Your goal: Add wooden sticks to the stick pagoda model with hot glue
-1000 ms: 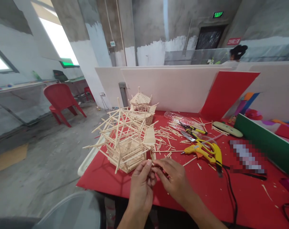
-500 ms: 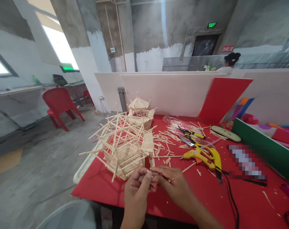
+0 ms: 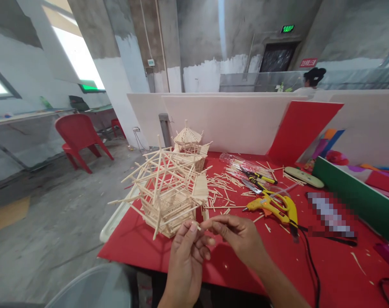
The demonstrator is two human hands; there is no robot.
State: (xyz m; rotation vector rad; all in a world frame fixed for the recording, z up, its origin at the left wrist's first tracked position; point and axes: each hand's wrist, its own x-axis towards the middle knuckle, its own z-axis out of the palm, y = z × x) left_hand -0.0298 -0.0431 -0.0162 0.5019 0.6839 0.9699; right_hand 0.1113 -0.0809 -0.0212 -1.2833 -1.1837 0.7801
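Observation:
Near the table's front edge my left hand (image 3: 186, 252) pinches a short wooden stick (image 3: 198, 227) between thumb and forefinger, its pale tip showing. Close beside it on the right is my right hand (image 3: 237, 237), index finger stretched toward that tip and thumb closed against the fingers. Whatever the right fingers hold is too small to make out. Just beyond my hands stands an open frame model of wooden sticks (image 3: 168, 196), with a slatted panel (image 3: 200, 186) on its right side. A similar model with a pointed roof (image 3: 188, 136) stands behind it.
Right of the models lie loose sticks (image 3: 221, 184), pliers (image 3: 261, 177), scissors (image 3: 252, 186) and a yellow glue gun (image 3: 271, 208) with a black cord. A green board (image 3: 351, 196) borders the red table (image 3: 277, 273). A bucket (image 3: 94, 286) stands front left. Someone sits beyond the white partition.
My hands have drawn slightly apart, the right one moving a little right and up. The left hand has turned so its fingers show more. The view has shifted slightly.

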